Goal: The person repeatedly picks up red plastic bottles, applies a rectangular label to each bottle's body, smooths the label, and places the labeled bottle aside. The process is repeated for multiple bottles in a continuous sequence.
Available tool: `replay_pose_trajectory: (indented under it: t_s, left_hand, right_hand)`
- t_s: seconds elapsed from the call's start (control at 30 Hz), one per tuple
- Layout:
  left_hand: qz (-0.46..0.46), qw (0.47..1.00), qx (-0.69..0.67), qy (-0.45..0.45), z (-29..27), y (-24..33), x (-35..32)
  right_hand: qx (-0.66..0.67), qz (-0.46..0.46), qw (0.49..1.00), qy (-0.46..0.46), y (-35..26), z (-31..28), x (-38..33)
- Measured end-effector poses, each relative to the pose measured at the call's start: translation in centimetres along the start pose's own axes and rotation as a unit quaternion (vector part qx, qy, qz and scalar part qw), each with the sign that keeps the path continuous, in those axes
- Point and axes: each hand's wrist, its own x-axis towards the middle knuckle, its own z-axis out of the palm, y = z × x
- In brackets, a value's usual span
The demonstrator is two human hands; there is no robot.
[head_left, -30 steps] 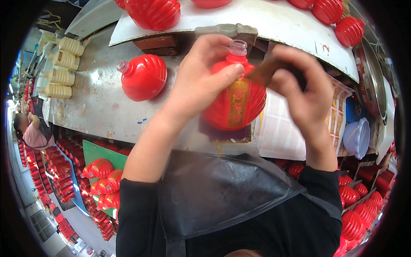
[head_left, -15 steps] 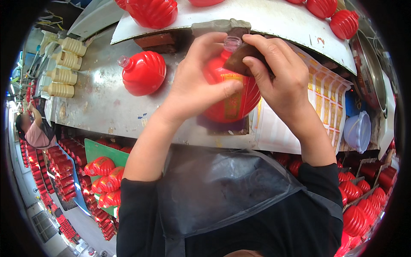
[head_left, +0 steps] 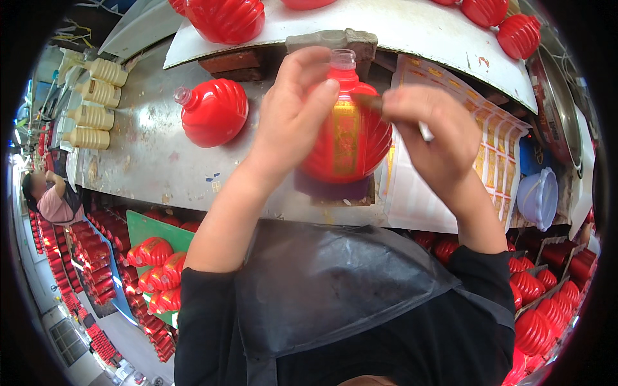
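A round red bottle (head_left: 376, 145) with a clear threaded neck (head_left: 343, 59) stands before me on a small dark block (head_left: 335, 190). Down its front runs a gold label (head_left: 346, 138). My left hand (head_left: 283, 122) grips the bottle's upper left side, thumb just above the label. In my right hand (head_left: 438, 125), blurred by motion, is a flat brown scraper (head_left: 367, 101), its tip against or very near the bottle beside the label's upper right; contact cannot be made out. Another red bottle (head_left: 215, 112) lies tilted on the metal table to the left.
Sheets of gold labels (head_left: 492, 151) lie on the right. Red bottles stand on a white board (head_left: 386, 26) at the back. Cream bottles (head_left: 96, 93) line the far left. A lavender bucket (head_left: 537, 199) is at the right edge. A person (head_left: 55, 196) works far left.
My right hand has moved right and slightly down with the scraper, uncovering more of the label. My left thumb has lifted off the label to the bottle's shoulder.
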Motion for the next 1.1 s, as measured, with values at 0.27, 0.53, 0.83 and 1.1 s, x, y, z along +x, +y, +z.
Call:
replay_pose_trajectory:
  t_s: [0.27, 0.53, 0.83, 1.1]
  left_hand:
    - [0.013, 1.0, -0.005, -0.008, 0.0, -0.1, 0.3]
    - [0.002, 0.998, -0.053, -0.046, 0.0, 1.3, -1.2]
    - [0.041, 0.998, -0.039, -0.016, 0.2, 0.2, -1.3]
    - [0.071, 0.996, 0.033, -0.046, -0.8, -0.3, -1.5]
  right_hand:
    - [0.143, 0.135, 0.975, -0.101, -2.0, -1.9, -2.0]
    - [0.131, 0.399, 0.899, -0.123, -0.8, 0.9, 0.1]
    - [0.269, 0.46, 0.827, -0.179, 0.0, 1.1, 0.7]
    - [0.25, 0.438, 0.842, -0.193, 0.1, 1.3, -0.7]
